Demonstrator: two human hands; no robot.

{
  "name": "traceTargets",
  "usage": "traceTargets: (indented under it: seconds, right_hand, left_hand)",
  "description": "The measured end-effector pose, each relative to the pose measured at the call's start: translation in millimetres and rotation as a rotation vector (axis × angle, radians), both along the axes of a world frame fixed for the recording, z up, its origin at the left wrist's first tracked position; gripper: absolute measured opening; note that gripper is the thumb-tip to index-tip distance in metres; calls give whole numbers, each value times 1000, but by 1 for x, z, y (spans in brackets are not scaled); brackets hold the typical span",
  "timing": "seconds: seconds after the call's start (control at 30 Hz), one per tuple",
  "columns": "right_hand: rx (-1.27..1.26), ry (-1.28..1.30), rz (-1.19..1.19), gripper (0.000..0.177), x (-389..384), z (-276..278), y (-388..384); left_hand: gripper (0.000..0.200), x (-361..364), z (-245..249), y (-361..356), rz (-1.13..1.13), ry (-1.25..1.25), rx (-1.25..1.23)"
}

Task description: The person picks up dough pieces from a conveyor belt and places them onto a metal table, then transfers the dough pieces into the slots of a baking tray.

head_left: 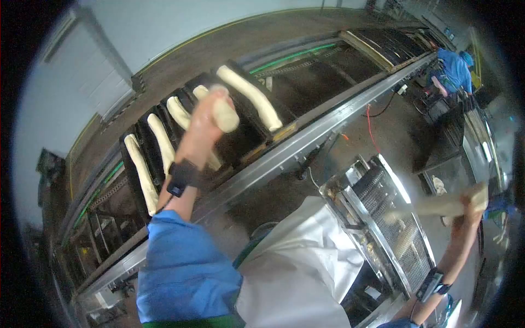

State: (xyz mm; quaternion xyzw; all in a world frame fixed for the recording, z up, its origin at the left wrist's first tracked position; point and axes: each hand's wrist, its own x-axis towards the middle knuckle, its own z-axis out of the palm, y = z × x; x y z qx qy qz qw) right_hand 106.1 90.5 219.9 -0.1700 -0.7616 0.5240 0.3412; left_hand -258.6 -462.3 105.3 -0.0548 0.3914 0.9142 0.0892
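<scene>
Several long pale dough pieces lie in dark trays; one dough piece [249, 98] is at the right end of the row and another dough piece [141, 174] at the left end. My left hand [210, 112], blurred, is closed around a dough piece [225, 115] above the trays, its near end showing. At the right, my right hand [473, 205] grips a long dough piece [432, 206], which stretches leftward over a metal mesh conveyor [396, 224] and is smeared by motion.
A metal rail [284, 146] borders the tray line. Another dark tray [377, 52] stands farther along it. A co-worker in blue [455, 71] is at the upper right. A red hose [372, 131] hangs below the rail.
</scene>
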Motion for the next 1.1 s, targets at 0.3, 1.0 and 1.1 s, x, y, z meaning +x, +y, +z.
traceTargets:
  seconds: [0.3, 1.0, 1.1]
  right_hand:
    - [-256, -22, 688, 51, -155, 54, -245]
    - [-537, 140, -384, 54, 154, 29, -173]
    - [-512, 137, -525, 40, 263, 22, -170]
  left_hand:
    - [34, 9, 149, 5, 23, 418, -168]
    - [28, -53, 10, 7, -128, 860, -1523]
    - [28, -10, 43, 21, 24, 991, -1693]
